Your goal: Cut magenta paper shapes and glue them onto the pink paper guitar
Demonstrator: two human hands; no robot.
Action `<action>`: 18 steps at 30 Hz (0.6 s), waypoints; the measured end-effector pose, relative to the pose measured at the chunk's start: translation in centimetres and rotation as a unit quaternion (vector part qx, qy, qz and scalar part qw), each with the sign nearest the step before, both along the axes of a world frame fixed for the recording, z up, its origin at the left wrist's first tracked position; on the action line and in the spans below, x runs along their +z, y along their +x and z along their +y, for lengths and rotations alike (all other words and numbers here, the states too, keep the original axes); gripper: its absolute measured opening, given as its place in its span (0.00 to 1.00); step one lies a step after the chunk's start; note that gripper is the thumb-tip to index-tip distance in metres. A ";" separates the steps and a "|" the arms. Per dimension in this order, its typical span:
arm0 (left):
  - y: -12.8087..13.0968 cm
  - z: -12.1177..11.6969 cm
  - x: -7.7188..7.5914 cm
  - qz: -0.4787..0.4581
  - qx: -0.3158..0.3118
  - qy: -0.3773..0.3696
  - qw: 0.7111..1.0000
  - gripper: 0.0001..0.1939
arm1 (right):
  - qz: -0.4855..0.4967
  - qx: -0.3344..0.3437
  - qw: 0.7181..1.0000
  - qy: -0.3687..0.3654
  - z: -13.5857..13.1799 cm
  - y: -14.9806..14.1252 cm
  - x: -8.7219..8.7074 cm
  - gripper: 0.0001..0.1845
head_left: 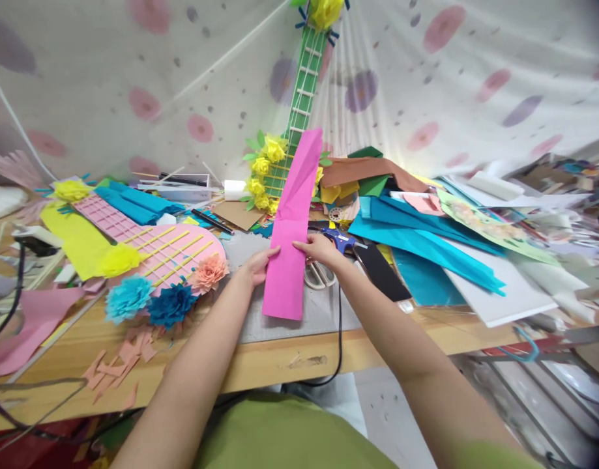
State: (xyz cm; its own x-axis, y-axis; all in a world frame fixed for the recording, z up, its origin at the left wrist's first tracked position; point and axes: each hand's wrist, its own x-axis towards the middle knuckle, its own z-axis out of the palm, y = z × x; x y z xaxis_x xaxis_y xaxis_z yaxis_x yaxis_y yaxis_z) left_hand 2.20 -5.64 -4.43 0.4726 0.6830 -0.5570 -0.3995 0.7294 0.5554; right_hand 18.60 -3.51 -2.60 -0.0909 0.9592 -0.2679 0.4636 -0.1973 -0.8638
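Note:
A long strip of bright pink paper (293, 225) stands up off the wooden table (260, 365) in front of me. My left hand (258, 266) pinches its left edge about halfway along. On the opposite edge, at the same height, my right hand (319, 249) is closed on the strip. The strip's lower end hangs over a grey mat (323, 312). Scissors (319, 275) lie just under my right hand, and a blue glue gun (342, 240) sits right behind it.
A pink paper guitar (152, 247) with paper flowers lies at left; a green one (299, 104) leans on the dotted curtain behind. Teal paper sheets (426, 241), a black phone (380, 271) and white card fill the right. Cables trail at far left.

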 end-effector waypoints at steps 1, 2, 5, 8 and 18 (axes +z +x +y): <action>-0.2 0.0 0.0 -0.006 0.003 -0.002 1.000 0.17 | 0.006 -0.003 1.000 0.007 0.1 -0.1 -0.1 0.13; -0.4 -0.1 -0.1 -0.011 0.007 0.000 1.000 0.17 | 0.022 -0.005 1.000 0.007 0.3 -0.2 -0.1 0.13; -1.0 -0.1 -0.2 -0.016 0.015 0.016 1.000 0.16 | 0.092 -0.022 0.995 -0.011 0.6 -0.5 -0.3 0.11; -1.3 -0.2 -0.5 -0.014 0.036 0.033 0.999 0.15 | 0.120 -0.051 0.991 -0.008 0.6 -0.8 -0.9 0.10; -1.3 -2.1 -0.9 0.127 0.030 0.081 0.988 0.11 | 0.164 -0.146 0.974 0.056 0.7 -2.3 -3.2 0.10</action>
